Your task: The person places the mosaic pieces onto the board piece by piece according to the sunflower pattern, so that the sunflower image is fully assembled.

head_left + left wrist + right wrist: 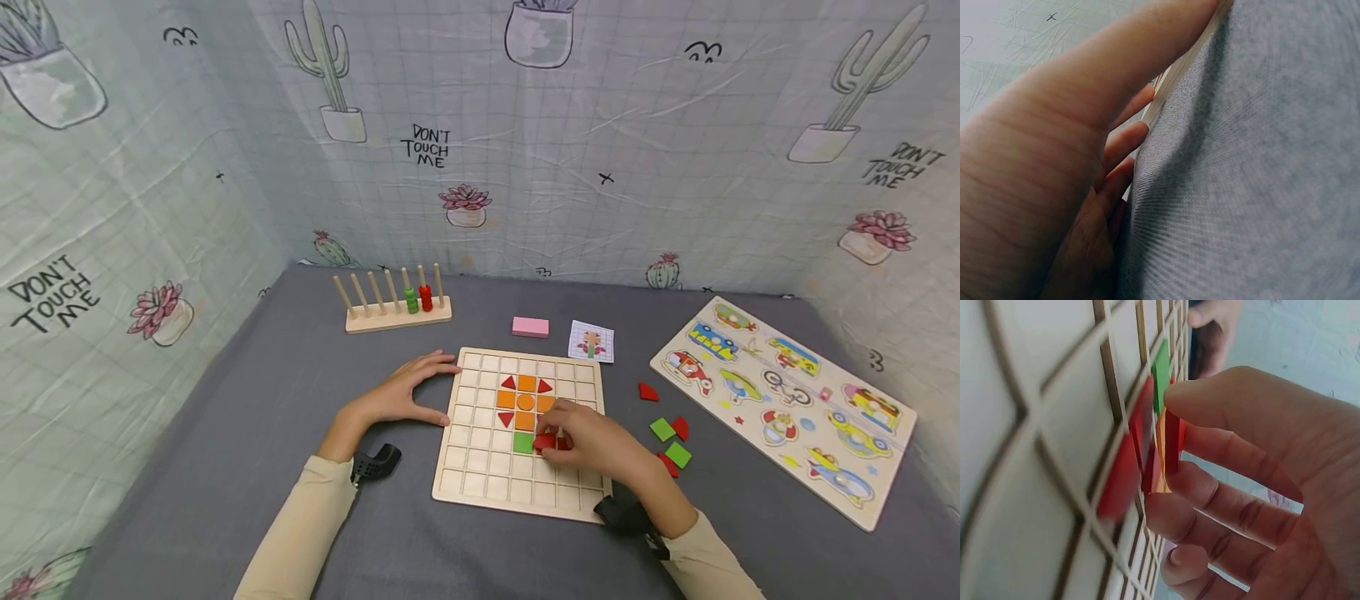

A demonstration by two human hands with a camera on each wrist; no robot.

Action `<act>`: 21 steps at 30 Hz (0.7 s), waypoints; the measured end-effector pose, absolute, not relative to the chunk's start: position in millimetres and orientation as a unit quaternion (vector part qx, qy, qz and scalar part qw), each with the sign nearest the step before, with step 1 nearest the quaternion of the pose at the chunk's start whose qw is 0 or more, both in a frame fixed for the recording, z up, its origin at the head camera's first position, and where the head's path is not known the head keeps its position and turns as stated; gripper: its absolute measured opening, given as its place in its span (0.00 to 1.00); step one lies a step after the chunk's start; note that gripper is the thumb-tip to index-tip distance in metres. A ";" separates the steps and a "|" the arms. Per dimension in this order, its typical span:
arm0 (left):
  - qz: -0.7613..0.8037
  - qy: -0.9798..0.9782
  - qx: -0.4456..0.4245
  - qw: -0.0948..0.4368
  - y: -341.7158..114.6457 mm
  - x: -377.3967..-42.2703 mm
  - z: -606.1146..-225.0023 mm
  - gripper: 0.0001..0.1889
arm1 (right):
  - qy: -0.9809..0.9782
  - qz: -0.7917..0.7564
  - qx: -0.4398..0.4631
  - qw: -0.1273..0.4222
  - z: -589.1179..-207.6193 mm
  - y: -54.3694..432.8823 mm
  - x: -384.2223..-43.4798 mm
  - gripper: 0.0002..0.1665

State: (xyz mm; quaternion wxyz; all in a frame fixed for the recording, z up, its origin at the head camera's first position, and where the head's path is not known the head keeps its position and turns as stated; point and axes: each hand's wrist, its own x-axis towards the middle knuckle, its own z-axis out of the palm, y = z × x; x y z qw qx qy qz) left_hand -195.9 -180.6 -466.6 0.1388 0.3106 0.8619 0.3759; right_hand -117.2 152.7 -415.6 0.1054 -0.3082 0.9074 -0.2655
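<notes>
My left hand (pixel 399 395) rests at the left edge of a wooden grid board (pixel 463 462), thumb and fingers spread along it. In the left wrist view the thumb (pixel 1147 44) reaches the board's edge. Low over the board, my right hand (pixel 600 435) pinches a red quarter-circle piece (pixel 544 442) between thumb and fingers, just right of a green square (pixel 522 442). The right wrist view shows this held piece (pixel 1173 442) near red pieces (pixel 1120 478) lying in the grid. Farther up, orange squares (pixel 527 383) surround an orange disc (pixel 525 402), with red triangles (pixel 508 382) at the corners.
Loose red pieces (pixel 648 392) and green squares (pixel 663 429) lie right of the board. Beyond it are a pattern card (pixel 576 337), a pink block (pixel 530 327) and a peg rack (pixel 375 320) with green and red beads. A vehicle puzzle (pixel 750 367) lies at right.
</notes>
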 end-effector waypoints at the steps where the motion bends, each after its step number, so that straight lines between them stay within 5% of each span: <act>1: 0.376 0.862 0.310 0.140 -180.8 -196.0 -466.5 0.41 | 0.908 -0.265 -0.306 0.104 -416.8 149.8 -116.6 0.10; 11: 0.368 0.865 0.311 0.135 -180.9 -196.7 -466.6 0.41 | 0.919 -0.270 -0.281 0.062 -423.2 122.0 -114.1 0.09; 21: 0.369 0.866 0.308 0.140 -179.8 -195.8 -465.7 0.41 | 0.926 -0.269 -0.251 0.090 -422.6 102.4 -113.6 0.12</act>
